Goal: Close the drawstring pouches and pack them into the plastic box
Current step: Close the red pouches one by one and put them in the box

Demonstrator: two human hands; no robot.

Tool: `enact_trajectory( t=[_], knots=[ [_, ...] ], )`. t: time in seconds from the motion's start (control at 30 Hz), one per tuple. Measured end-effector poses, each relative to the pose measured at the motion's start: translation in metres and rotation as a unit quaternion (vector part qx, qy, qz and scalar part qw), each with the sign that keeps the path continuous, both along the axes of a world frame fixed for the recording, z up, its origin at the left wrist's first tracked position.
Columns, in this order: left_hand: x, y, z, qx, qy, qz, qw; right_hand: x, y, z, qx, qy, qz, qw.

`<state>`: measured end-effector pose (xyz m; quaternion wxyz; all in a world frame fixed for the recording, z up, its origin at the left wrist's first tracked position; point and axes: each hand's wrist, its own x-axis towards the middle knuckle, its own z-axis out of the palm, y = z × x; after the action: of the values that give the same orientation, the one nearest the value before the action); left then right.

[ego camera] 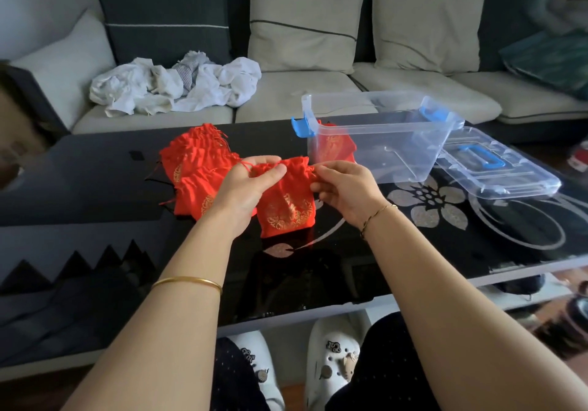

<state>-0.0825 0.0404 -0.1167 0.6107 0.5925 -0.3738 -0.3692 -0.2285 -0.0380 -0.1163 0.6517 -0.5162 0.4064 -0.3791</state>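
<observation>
Head view.
Pouch [288,206]: left hand [251,178] and right hand [343,191] each pinch its gathered mouth.
Pile [197,168]: left of grip, apparently pending.
Box [381,136]: beyond grip, rightward, open.
Packed pouch [334,146]: one inside the box, so early stage.

On your black glass table [95,181], the heap of red cloth pouches [197,168] lies left of the clear plastic box [381,136], its flat lid [496,168] just right.
</observation>
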Motion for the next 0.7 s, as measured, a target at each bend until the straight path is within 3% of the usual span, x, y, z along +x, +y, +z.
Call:
enact_trajectory(
  t=[0.27,0.43,0.53,0.63,0.7],
  knots=[
    [0.006,0.006,0.008,0.019,0.0,0.078,0.997,0.002,0.003,0.002,-0.044,0.032,-0.043,0.998],
    [0.007,0.007,0.012,0.036,-0.066,0.142,0.987,0.001,0.001,0.001,-0.117,0.081,-0.064,0.988],
    [0.017,0.007,0.011,0.055,-0.167,0.179,0.968,-0.003,-0.003,0.0,-0.207,0.168,-0.085,0.96],
    [0.025,0.009,0.009,0.082,-0.251,0.187,0.946,-0.007,-0.006,0.0,-0.308,0.267,-0.109,0.906],
    [0.026,0.012,0.011,0.1,-0.283,0.187,0.935,-0.008,-0.007,0.001,-0.329,0.305,-0.114,0.886]
  ],
)
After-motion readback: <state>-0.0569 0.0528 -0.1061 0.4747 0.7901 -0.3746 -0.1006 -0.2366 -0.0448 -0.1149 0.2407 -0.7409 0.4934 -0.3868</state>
